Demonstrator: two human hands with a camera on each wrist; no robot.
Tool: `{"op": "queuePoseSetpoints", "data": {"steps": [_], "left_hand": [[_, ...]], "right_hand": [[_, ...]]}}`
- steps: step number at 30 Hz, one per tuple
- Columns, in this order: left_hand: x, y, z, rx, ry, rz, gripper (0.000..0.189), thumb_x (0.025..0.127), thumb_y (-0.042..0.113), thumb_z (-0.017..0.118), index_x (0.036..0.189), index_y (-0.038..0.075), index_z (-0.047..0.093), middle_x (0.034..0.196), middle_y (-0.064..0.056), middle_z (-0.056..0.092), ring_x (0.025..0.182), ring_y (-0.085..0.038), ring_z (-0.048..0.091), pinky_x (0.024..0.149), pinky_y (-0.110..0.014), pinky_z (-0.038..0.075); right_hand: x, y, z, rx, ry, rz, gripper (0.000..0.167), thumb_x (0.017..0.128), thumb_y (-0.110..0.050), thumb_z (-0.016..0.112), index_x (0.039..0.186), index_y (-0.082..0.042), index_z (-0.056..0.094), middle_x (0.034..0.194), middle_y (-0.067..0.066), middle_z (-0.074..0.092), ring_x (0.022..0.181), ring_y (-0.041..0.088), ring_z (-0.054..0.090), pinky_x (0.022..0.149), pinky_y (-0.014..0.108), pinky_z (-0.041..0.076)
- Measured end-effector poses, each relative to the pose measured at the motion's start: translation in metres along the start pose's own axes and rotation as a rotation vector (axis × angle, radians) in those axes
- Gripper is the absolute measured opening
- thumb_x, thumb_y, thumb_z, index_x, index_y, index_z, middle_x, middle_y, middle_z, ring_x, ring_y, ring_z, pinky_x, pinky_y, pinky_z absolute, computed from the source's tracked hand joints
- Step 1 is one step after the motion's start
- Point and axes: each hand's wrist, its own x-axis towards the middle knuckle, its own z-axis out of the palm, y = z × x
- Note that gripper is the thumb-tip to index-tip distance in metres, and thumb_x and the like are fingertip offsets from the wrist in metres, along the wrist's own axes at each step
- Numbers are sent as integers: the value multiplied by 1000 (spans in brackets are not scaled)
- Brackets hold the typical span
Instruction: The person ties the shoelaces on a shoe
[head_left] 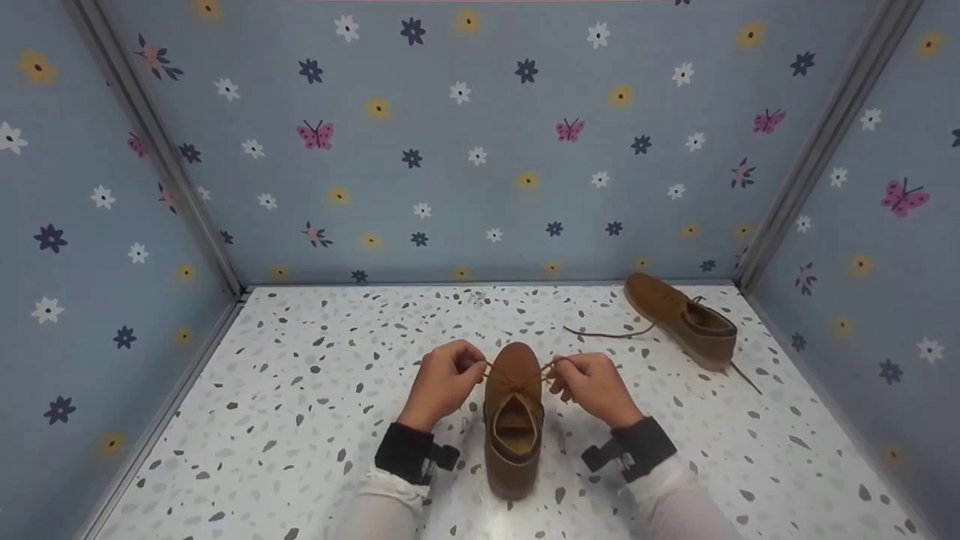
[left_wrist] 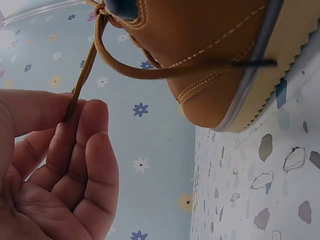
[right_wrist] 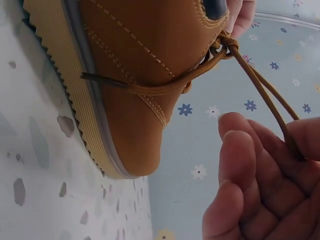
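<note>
A brown shoe (head_left: 513, 465) stands on the speckled surface between the two hands, toe pointing away. Its brown shoelace (right_wrist: 255, 82) is knotted at the throat, with a loop drawn out to each side. The left hand (head_left: 446, 379) pinches one loop between thumb and index finger, left of the shoe. On the other side the right hand (head_left: 592, 382) pinches the opposite loop the same way. In both wrist views a loose lace end with a dark tip hangs across the shoe's side. Stitching and a ridged tan sole (left_wrist: 280, 65) show there too.
A second brown shoe (head_left: 679, 319) lies at the back right, its laces trailing loose on both sides. Blue flowered panels (head_left: 480, 202) enclose the white speckled surface (head_left: 300, 420) at the back and sides. Each wrist wears a black camera strap (head_left: 405, 452).
</note>
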Motion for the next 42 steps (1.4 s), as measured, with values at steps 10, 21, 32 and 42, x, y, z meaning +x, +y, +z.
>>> {"op": "queuePoseSetpoints", "data": {"steps": [10, 21, 32, 42], "left_hand": [[0, -2, -1, -35, -5, -75, 5, 97, 13, 64, 98, 11, 68, 82, -3, 72, 73, -14, 70, 63, -30, 51], [1, -3, 15, -242, -12, 4, 22, 107, 11, 53, 119, 6, 71, 107, -16, 74, 101, -28, 74, 90, -36, 62], [7, 14, 26, -886, -121, -212, 15, 110, 6, 36, 119, 6, 47, 112, -14, 57, 105, -20, 69, 93, -33, 57], [17, 22, 32, -863, -162, -208, 17, 105, 2, 33, 103, 7, 49, 73, 1, 33, 64, -13, 34, 62, -26, 34]], "right_hand": [[3, 7, -2, 144, -50, 158, 42, 106, -17, 42, 90, 3, 76, 69, 5, 71, 59, 15, 65, 56, 26, 50], [3, 13, -2, 447, -107, 71, 21, 104, -16, 59, 95, 1, 68, 99, 16, 75, 81, 16, 71, 71, 29, 59], [1, 0, 20, 887, -210, 23, 36, 114, -27, 40, 86, -12, 58, 115, 4, 79, 112, 18, 73, 103, 38, 56], [-4, -3, 29, 1166, -176, 85, 40, 115, -33, 34, 84, -14, 50, 79, -1, 58, 79, 15, 61, 91, 33, 55]]}}
